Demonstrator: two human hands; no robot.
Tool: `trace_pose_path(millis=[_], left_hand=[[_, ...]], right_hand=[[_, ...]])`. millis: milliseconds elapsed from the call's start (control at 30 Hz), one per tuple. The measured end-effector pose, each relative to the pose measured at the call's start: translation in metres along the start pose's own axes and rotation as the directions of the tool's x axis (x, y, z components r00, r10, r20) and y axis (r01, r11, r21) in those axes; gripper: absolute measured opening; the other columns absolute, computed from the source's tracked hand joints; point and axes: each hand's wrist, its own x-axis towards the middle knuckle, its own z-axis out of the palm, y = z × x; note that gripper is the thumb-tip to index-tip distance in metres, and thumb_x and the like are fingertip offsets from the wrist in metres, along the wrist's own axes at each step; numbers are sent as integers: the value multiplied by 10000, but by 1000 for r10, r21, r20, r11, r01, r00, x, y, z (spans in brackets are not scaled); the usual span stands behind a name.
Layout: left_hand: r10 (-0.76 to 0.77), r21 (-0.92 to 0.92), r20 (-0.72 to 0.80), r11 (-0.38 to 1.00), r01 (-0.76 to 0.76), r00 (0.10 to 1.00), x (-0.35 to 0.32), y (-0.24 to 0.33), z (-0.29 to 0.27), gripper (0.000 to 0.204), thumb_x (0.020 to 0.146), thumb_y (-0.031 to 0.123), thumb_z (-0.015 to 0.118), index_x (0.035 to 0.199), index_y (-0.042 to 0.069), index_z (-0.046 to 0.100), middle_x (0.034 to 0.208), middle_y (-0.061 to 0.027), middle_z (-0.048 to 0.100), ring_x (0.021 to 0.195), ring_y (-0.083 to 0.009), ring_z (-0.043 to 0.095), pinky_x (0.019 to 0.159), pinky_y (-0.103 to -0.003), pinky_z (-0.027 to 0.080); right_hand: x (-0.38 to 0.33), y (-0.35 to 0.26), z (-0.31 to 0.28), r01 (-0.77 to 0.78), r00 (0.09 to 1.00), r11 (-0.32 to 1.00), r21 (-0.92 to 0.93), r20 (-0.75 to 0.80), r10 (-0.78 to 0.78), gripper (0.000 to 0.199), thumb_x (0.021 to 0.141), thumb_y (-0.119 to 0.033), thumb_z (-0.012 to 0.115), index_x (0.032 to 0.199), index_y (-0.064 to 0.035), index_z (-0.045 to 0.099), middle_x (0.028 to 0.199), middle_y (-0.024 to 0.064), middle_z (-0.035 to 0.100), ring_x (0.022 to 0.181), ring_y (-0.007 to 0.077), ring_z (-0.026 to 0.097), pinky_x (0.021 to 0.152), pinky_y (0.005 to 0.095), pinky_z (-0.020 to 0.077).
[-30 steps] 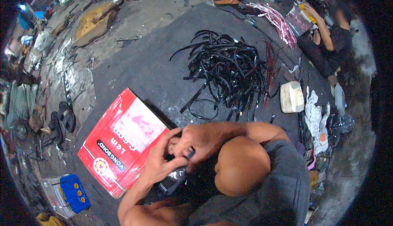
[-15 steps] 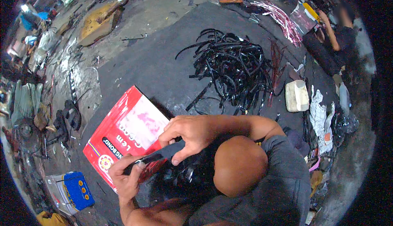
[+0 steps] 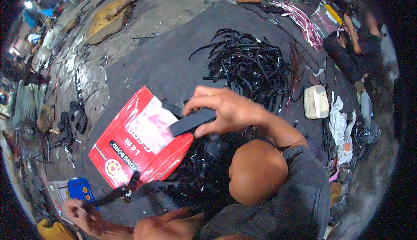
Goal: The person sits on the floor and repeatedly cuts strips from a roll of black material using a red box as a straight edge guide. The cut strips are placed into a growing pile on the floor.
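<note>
Red carton point(image 3: 130, 151), one, flat on the dark floor; right hand point(image 3: 226, 109) clamps one black strip point(image 3: 191, 121) above it, left hand point(image 3: 82, 214) grips one dark-handled tool point(image 3: 114, 194) beside one blue packet point(image 3: 80, 189).

A flat red carton point(image 3: 141, 142) with a pale pink panel and a black-and-yellow label lies on the dark ground. A small blue box point(image 3: 80, 189) sits just below-left of it.

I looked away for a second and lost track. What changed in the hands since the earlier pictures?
The hands, together a second ago, have split. The left hand swung out to the lower left and now grips a dark tool by its handle. The right hand lifted a flat black strip above the red carton. Carton and the heap of black strips stayed put.
</note>
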Motion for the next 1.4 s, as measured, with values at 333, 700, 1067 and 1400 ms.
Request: trace_pose_path(millis=[333,700,1067,1400], left_hand=[[-25,155,717,980,-124,697,34,31,195,1271,513,375,989,1541,26,328,1275,-250,641,1108,-375,675,941,-434,540],[-432,-66,568,824,562,700,-23,-6,190,235,976,62,619,1206,18,606,745,-1,592,642,-70,563,559,-244,448],[-241,231,962,969,84,128,-58,-48,164,604,796,271,828,1299,13,617,1245,-202,659,1136,-305,651,963,-421,519],[-174,-390,732,686,614,659,-15,3,204,652,866,240,785,1405,-2,509,1267,-138,607,1171,-226,583,985,-378,471]], right_hand=[[14,-26,31,450,862,887,-105,311,-401,313,895,-386,672,1034,-106,677,890,119,686,825,347,679,700,464,546],[50,-24,-20,235,837,927,-291,-424,-346,221,808,-228,812,761,-54,684,718,77,622,643,248,642,560,339,484],[41,-27,-73,-81,861,980,-184,-509,-24,249,795,-195,828,932,-40,691,871,35,687,848,151,655,795,303,515],[65,-97,13,178,769,964,196,584,-260,320,817,-252,803,1027,-50,670,911,143,689,860,345,688,729,409,545]])
